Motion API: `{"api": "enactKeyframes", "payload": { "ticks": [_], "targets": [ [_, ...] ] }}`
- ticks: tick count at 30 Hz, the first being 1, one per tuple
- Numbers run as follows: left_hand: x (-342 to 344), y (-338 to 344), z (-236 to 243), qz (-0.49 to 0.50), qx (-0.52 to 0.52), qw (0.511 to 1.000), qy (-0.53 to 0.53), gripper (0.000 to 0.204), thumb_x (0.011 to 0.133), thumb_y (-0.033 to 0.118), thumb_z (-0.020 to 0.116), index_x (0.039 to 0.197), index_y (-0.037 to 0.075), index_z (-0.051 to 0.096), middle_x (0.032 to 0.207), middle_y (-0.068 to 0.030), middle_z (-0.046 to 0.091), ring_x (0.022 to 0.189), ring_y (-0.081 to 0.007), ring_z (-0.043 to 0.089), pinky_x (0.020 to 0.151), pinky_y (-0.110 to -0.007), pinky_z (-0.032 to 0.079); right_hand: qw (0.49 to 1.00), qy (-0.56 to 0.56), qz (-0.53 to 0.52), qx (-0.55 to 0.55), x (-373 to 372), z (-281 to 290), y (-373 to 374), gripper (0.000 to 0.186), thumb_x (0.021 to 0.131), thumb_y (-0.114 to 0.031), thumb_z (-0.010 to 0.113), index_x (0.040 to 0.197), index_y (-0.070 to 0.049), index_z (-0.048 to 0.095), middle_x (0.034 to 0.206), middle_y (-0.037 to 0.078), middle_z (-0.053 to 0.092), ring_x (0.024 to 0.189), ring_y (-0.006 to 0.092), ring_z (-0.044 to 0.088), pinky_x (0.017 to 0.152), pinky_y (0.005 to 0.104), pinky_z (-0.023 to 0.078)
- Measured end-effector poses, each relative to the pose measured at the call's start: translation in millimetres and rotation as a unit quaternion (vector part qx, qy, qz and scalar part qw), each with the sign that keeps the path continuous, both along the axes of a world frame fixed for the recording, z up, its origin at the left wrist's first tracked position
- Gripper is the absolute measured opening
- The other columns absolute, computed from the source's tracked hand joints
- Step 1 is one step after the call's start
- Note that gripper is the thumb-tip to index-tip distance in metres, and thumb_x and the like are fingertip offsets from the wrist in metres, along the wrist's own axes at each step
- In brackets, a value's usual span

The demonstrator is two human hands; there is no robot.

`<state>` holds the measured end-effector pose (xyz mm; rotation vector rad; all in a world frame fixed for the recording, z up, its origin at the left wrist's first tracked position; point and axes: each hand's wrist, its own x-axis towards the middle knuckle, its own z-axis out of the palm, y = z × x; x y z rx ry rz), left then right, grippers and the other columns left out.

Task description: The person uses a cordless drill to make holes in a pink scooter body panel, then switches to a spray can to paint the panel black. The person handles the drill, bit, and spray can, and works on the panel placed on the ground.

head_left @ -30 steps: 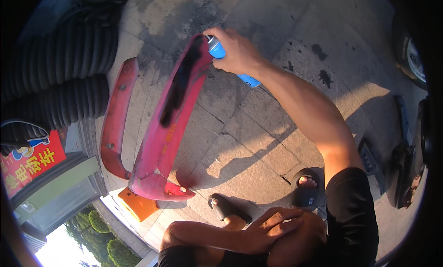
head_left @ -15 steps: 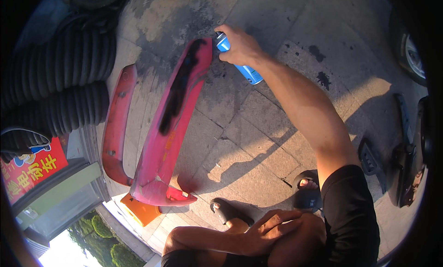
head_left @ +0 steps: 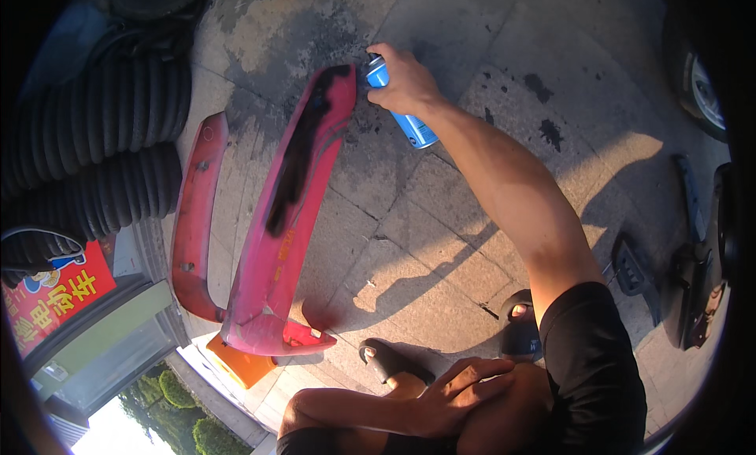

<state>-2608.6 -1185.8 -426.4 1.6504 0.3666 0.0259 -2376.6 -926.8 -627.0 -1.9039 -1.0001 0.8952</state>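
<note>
My right hand (head_left: 407, 81) grips a blue spray paint can (head_left: 412, 129), its index finger on the black nozzle. The can is tilted, with its top beside the far end of a long pinkish-red plastic panel (head_left: 272, 286), apart from it. A wet-looking black paint streak (head_left: 295, 168) runs along the upper half of that panel. The panel's near end rests at an orange box (head_left: 242, 362). My left hand (head_left: 465, 392) holds nothing and lies over my knee, fingers extended and slightly apart.
Left of the painted panel lies a second red panel (head_left: 193, 219). Stacked black tyres (head_left: 94, 132) and a red sign (head_left: 67, 294) line the left side. Black plastic parts (head_left: 685, 290) lie at right, below a wheel (head_left: 703, 93). Dark paint stains (head_left: 539, 89) mark the paving.
The view has shifted slightly. The can's lower end has swung a little to the left in my right hand. My left hand has stayed on the knee.
</note>
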Motion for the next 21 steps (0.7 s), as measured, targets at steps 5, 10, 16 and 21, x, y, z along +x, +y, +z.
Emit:
{"api": "enactKeyframes", "payload": {
  "ticks": [5,10,16,21],
  "targets": [
    [-1,0,0,0.008,-0.006,1.000,-0.007,0.055,0.086,0.003,0.060,0.140,0.003,0.049,0.143,-0.0172,0.047,0.126,-0.0331,0.052,0.104,-0.040,0.045,0.999,0.003,-0.017,-0.030,0,-4,4,0.077,0.071,-0.027,0.076,0.141,-0.021,0.044,0.127,0.021,0.057,0.115,0.0400,0.059,0.096,0.0440,0.049],
    [0,0,0,0.011,-0.001,1.000,-0.009,0.055,0.085,0.003,0.061,0.139,0.002,0.049,0.142,-0.0182,0.048,0.125,-0.0335,0.053,0.103,-0.040,0.046,0.999,0.009,-0.036,-0.032,0,-7,7,0.078,0.070,-0.027,0.077,0.141,-0.020,0.044,0.126,0.021,0.058,0.116,0.0396,0.059,0.096,0.0439,0.049],
    [0,0,2,0.010,0.006,1.000,-0.012,0.057,0.083,0.003,0.063,0.138,0.001,0.049,0.142,-0.0182,0.048,0.124,-0.0336,0.053,0.102,-0.040,0.046,0.998,0.047,-0.019,-0.039,-6,-9,-7,0.078,0.068,-0.025,0.077,0.140,-0.016,0.046,0.122,0.021,0.061,0.112,0.0383,0.061,0.094,0.0426,0.050],
    [2,1,2,0.010,0.009,1.000,-0.015,0.056,0.082,0.003,0.064,0.137,0.001,0.050,0.141,-0.0178,0.049,0.124,-0.0333,0.053,0.101,-0.039,0.046,0.998,0.062,-0.032,-0.008,-19,-10,-18,0.077,0.069,-0.025,0.077,0.139,-0.015,0.046,0.116,0.019,0.065,0.106,0.0366,0.064,0.090,0.0417,0.051]
  ]
}}
